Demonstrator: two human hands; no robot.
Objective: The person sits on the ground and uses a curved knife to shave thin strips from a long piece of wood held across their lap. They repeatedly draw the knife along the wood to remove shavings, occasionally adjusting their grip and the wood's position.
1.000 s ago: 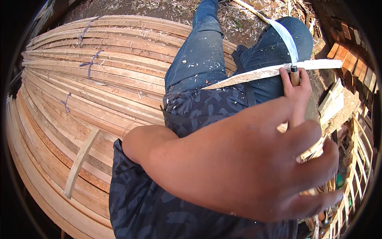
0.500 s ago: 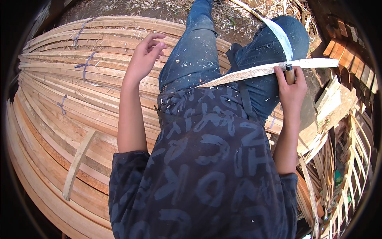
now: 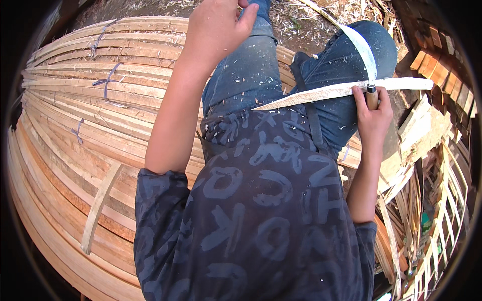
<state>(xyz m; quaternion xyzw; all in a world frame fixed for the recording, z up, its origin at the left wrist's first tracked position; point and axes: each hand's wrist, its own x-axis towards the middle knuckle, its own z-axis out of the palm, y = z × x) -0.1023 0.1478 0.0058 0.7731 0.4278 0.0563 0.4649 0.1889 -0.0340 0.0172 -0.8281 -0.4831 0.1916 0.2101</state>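
Head view: seated person, both bare hands in frame. Right hand (image 3: 372, 118) gripped the short tan wooden handle (image 3: 372, 102) of a long, curved, pale grey metal blade (image 3: 365, 52); thumb and fingers were closed around the handle just below its black collar. Blade rose from the handle and bent leftward over the right knee, its far end near a narrow pale strip (image 3: 320, 11) at the upper edge. A whitish, tapered wooden stick (image 3: 321, 93) lay across the lap, point toward the belly, blunt end beyond the right hand. Stick and blade crossed at the collar; which passed on top could not be told.

Left hand (image 3: 218, 30) was raised above the left thigh, well apart from stick and blade. Thumb stood out from the palm; remaining fingers were cut off by the upper edge, so their state could not be told.

Clothing: blue jeans (image 3: 246, 70) dusted with shavings, dark shirt (image 3: 261, 215) with grey printed marks. Left side: long light-brown wooden slats (image 3: 60, 170) in rows, some bound with purple ties (image 3: 106, 81); one short pale batten (image 3: 98, 210) lay across them. Right side: orange-brown wood blocks (image 3: 434, 70), and below these a heap of thin wooden offcuts (image 3: 401, 226).
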